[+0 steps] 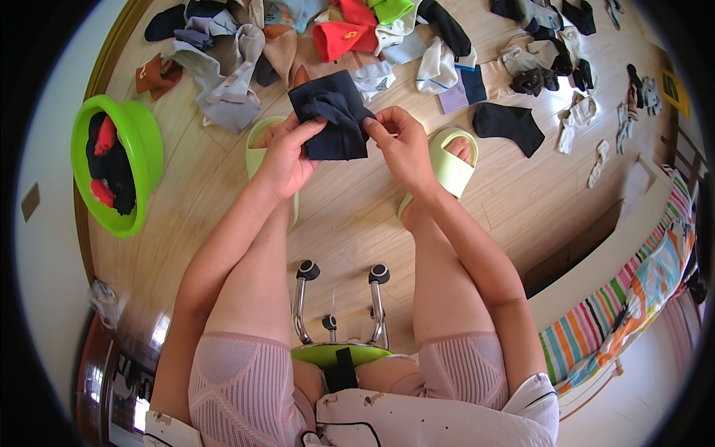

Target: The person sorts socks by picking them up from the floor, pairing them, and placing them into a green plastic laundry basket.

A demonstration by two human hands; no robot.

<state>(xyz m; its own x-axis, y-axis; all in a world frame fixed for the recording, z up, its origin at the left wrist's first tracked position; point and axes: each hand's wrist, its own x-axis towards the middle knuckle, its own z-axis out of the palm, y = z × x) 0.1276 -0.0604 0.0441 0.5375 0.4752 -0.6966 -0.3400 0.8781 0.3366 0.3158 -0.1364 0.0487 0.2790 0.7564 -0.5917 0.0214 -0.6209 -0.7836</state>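
Note:
Between my hands is a dark navy sock (349, 131), folded into a squarish shape with a crumpled fold across its middle. My left hand (290, 148) grips its left side, thumb on top. At the right edge, the thumb and fingertips of my right hand (399, 139) pinch the fabric. Whether it is one sock or two laid together, I cannot tell. Beyond it lies a loose heap of socks, among them a red sock (347, 36), a grey sock (223, 84) and a white sock with a blue line (437, 67). A black sock (508, 127) lies flat at the right.
A green plastic basin (151, 151) with black and red cloth inside stands tilted in view at the left. Several paired or bunched socks (536, 67) lie farther right. Striped bedding (609, 296) hangs over a bed edge at the right. Metal stool legs (300, 304) show between my legs.

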